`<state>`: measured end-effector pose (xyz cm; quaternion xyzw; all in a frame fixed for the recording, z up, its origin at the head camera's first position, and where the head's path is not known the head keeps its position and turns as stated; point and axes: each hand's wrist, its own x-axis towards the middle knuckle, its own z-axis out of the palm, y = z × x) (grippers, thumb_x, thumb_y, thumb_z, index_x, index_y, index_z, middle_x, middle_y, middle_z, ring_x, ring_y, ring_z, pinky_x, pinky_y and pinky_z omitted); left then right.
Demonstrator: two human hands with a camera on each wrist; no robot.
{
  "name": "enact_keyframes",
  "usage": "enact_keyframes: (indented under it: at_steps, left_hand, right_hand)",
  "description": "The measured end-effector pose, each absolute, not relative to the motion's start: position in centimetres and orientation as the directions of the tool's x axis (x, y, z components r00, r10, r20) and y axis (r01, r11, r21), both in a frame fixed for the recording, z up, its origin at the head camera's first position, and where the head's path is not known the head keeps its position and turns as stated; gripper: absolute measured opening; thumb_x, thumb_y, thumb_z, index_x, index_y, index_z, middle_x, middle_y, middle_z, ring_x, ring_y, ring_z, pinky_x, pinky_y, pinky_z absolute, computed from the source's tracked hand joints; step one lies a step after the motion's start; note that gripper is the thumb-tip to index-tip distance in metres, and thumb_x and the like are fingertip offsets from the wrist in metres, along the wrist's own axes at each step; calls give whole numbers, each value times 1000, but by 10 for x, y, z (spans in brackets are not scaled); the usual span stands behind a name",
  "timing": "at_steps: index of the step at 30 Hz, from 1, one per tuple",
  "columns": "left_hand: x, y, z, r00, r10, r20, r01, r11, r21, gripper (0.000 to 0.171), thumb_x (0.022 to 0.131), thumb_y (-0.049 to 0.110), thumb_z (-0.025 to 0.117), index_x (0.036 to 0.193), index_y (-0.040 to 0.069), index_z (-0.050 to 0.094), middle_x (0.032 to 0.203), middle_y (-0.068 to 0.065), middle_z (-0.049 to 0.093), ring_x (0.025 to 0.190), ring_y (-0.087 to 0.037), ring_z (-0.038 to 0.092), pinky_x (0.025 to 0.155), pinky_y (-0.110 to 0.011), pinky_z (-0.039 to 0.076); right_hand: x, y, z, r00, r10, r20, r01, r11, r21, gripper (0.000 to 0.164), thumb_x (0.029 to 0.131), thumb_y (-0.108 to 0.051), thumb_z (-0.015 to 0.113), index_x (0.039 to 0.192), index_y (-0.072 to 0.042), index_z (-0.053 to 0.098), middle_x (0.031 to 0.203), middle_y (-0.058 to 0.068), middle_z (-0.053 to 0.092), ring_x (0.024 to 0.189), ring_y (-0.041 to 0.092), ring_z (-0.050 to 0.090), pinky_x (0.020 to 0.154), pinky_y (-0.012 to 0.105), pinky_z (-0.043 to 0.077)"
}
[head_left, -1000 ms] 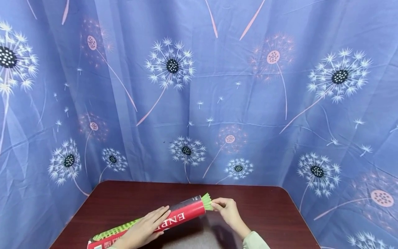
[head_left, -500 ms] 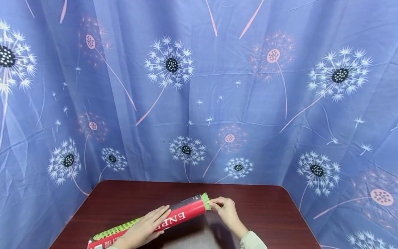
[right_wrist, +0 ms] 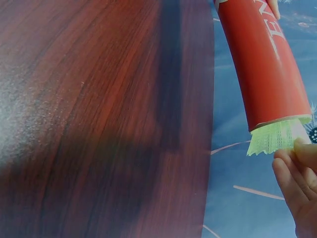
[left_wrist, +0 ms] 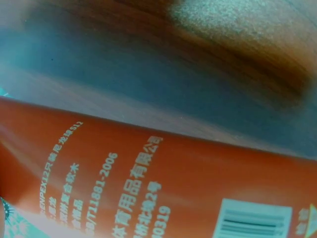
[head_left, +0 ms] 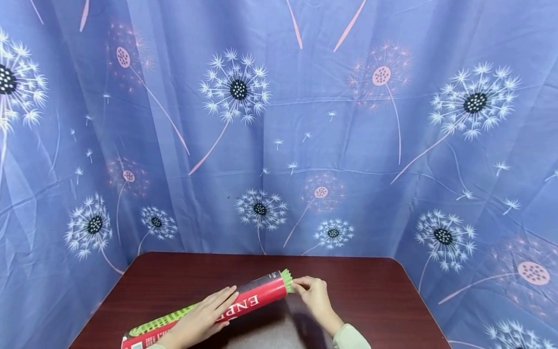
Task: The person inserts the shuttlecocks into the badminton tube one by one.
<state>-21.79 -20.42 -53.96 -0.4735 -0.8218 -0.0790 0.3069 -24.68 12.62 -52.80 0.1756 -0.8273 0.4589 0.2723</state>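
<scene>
A red, black and green shuttlecock tube (head_left: pixel 259 296) lies slantwise above the table, its open end raised to the right. My left hand (head_left: pixel 204 315) grips it around the middle, fingers laid over the top and thumb below. From the open end sticks the flared skirt of a yellow-green shuttlecock (right_wrist: pixel 272 138); the rest of it is hidden inside. My right hand (head_left: pixel 317 300) pinches the skirt's edge between thumb and fingers, right by the tube's rim. In the left wrist view the printed red tube side (left_wrist: pixel 188 178) with its barcode fills the lower half.
The dark red-brown wooden table (head_left: pixel 370 286) has rounded far corners and a shiny reflection near its front. Behind and on both sides hangs a blue curtain (head_left: pixel 279 121) printed with dandelions.
The right hand has moved slightly left toward the tube, and the shuttlecock has slid further in, so less of its skirt shows. The left hand keeps its grip on the tube.
</scene>
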Motion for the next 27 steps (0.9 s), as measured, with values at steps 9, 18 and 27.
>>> enact_keyframes:
  at_steps: [9, 18, 27]
  left_hand:
    - [-217, -203, -541, -362, 734, 575, 828, 537, -165, 81, 72, 27, 84, 139, 1, 48, 139, -16, 51, 118, -31, 56, 92, -39, 50]
    - [-219, -203, -545, -368, 739, 564, 832, 533, -154, 77, 79, 31, 80, 141, 2, 46, 141, -15, 49, 121, -29, 55, 89, -41, 52]
    - [-215, -202, -544, -384, 744, 547, 830, 537, -147, 83, 73, 28, 84, 141, 2, 46, 139, -17, 51, 120, -29, 55, 89, -40, 52]
  right_hand:
    - [-246, 119, -533, -767, -58, 639, -578, 494, -649, 12, 70, 5, 79, 75, -5, 76, 67, 0, 70, 58, -4, 57, 50, 12, 48]
    - [-247, 114, -537, -780, -62, 623, -573, 471, -671, 9, 71, -1, 80, 77, -7, 77, 71, 2, 72, 60, -2, 60, 52, 12, 48]
    - [-247, 114, -541, -808, -92, 583, -557, 444, -702, 6, 74, -1, 78, 78, -5, 77, 73, 8, 72, 62, -3, 59, 52, 13, 49]
